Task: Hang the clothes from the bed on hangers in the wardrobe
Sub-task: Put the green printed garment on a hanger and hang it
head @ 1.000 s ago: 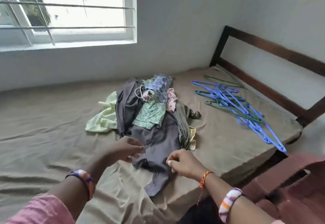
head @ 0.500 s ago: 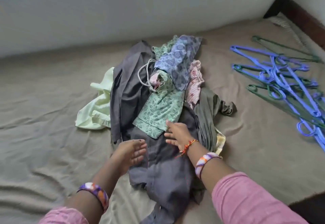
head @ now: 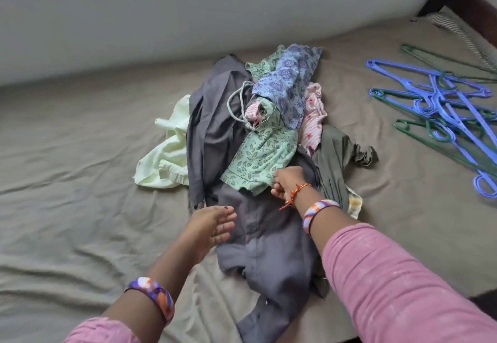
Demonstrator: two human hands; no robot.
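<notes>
Nearest, at 6 o'clock, a grey garment is spread down the bed toward the near edge. The left hand is held at its left edge with fingers relaxed and loosely curled, nothing gripped. The right hand is curled on the lower hem of the green leaf-print top, apparently pinching it; the hands are apart. Just beyond, the rest of the pile is seen: a pale yellow piece at 9 o'clock, an olive garment at 3 o'clock, a pink striped piece, and a blue print cloth at 12 o'clock. Blue and green hangers are tangled at 2 o'clock, well apart from the pile. No wardrobe is seen.

All pieces are judged light, soft and limp, likely to drag neighbours when lifted. The green top is best taken at the shoulders or neckline, so a hanger can be slid in.
</notes>
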